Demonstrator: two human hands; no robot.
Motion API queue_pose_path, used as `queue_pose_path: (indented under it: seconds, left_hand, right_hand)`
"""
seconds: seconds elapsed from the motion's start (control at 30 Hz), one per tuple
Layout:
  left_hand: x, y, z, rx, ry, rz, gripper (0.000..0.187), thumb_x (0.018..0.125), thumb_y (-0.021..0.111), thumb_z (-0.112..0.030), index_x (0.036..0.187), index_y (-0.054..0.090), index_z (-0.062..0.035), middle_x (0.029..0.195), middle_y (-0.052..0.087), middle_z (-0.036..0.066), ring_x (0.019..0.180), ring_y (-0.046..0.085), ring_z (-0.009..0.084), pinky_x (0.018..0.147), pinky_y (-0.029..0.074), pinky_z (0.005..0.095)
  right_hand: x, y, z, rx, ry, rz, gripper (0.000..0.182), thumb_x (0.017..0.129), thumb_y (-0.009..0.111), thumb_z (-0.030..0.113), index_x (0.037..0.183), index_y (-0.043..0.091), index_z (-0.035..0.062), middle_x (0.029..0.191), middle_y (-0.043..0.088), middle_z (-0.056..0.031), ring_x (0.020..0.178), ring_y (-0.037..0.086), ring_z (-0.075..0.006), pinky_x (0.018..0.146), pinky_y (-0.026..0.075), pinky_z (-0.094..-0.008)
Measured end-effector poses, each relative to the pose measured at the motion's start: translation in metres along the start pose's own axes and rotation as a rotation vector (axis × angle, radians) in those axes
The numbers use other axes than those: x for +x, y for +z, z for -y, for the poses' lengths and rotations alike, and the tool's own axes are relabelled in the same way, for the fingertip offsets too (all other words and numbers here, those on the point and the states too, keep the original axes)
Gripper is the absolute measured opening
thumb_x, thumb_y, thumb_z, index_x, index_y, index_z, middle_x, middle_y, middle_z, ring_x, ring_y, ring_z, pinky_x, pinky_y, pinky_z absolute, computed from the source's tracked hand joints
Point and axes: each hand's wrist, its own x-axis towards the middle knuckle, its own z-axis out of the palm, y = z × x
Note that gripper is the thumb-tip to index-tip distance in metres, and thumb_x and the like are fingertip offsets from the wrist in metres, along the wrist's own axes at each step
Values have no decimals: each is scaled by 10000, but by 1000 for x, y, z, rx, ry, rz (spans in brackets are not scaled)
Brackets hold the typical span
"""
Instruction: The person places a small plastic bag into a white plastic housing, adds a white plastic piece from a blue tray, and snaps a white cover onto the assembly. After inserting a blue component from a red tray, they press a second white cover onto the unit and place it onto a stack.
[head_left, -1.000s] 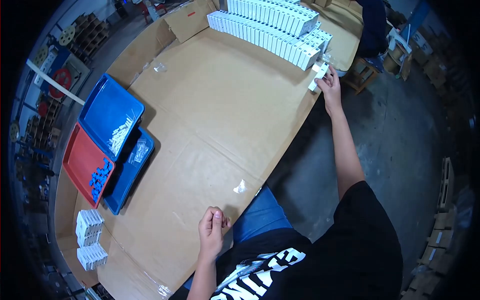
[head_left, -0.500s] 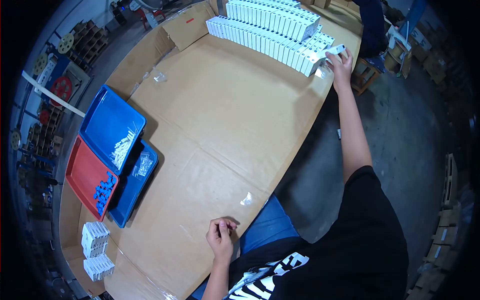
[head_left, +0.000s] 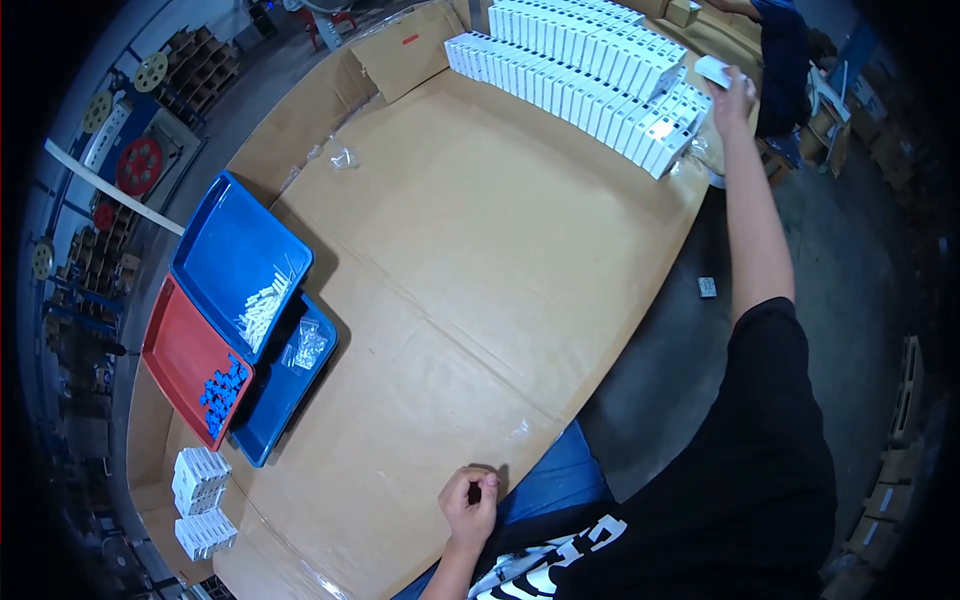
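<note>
The right hand [head_left: 735, 97] is pinching a white, box-shaped piece [head_left: 712, 70] just beside long stacked rows of white rectangular blocks [head_left: 575, 92]. The left hand [head_left: 470, 508] is curling into a loose fist near the edge of the brown cardboard-covered tabletop [head_left: 480, 240]. Beyond it, shallow blue plastic trays [head_left: 235, 235] and a red plastic tray [head_left: 185, 345] are holding small parts.

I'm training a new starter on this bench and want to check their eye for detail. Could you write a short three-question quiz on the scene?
1. Which hand holds a white box-shaped piece?
2. True or false: the small blue parts lie in the red tray.
3. Where are the white sticks?
a) In the red tray
b) In the upper blue tray
c) On the floor

Key: 1. The right hand. 2. True. 3. b.
</note>
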Motion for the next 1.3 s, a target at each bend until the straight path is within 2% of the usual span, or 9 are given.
queue_pose_path:
  seconds: [0.1,0.33,0.57,0.8,0.9,0.97,1.03,1.17,1.3]
  left_hand:
    - [-2,-1,11,42,85,1,178,916,728,-97,796,622,-20,762,672,99,648,614,195,608,477,310]
    - [5,-3,6,140,176,49,169,862,753,-146,776,628,-72,726,648,59,598,588,207,582,451,327]
    - [27,-1,-23,175,222,92,96,839,730,-57,806,640,-54,762,693,103,669,657,256,627,513,348]
    - [29,-1,-15,186,235,140,109,808,727,40,799,641,-26,762,674,162,660,658,306,595,513,383]
    - [30,0,-11,169,223,121,106,841,716,-90,788,626,-79,732,689,50,615,622,201,606,486,316]
    - [40,-2,-28,177,291,104,111,808,724,45,793,637,-24,746,665,155,647,651,308,591,509,385]
    - [38,-3,-23,169,300,91,111,814,723,40,791,636,-25,744,663,152,643,648,309,590,507,386]
    - [42,-2,-36,168,294,80,106,856,713,6,792,641,-39,738,661,156,632,643,314,585,504,382]
    - [22,-5,-10,258,188,135,103,828,727,-82,796,629,-87,756,693,44,611,612,196,600,479,325]
  right_hand:
    - [57,12,-2,23,4,-12,357,967,514,128,1246,503,-95,1224,599,-231,1051,681,-363,859,641,-496]
    - [133,86,-29,-657,8,-86,559,918,621,246,1317,450,-105,1267,609,-238,1091,695,-330,739,661,-411]
    - [159,134,-72,-1613,-161,-36,877,824,698,346,1457,377,-169,1393,610,-286,1286,620,-385,1074,502,-426]
    - [176,149,-119,-1800,-96,214,555,881,629,386,1268,694,-6,1350,656,-247,1280,623,-389,1073,499,-463]
    - [187,141,-126,-1840,-157,471,471,952,522,342,1170,729,-21,1273,689,-251,1231,648,-381,1027,517,-469]
    - [196,138,-129,-1832,-160,589,457,973,482,319,1130,742,-22,1245,699,-254,1204,663,-376,1000,526,-473]
    - [242,120,-144,-2154,-539,971,449,999,437,297,1105,748,-10,1151,725,-255,1098,705,-376,919,547,-474]
    - [223,110,-128,-1821,-125,780,442,987,449,302,1091,731,-22,1076,741,-251,979,726,-407,856,549,-494]
    - [196,104,-100,-1839,-417,771,379,955,491,224,983,742,-58,1004,745,-267,1014,712,-421,902,537,-508]
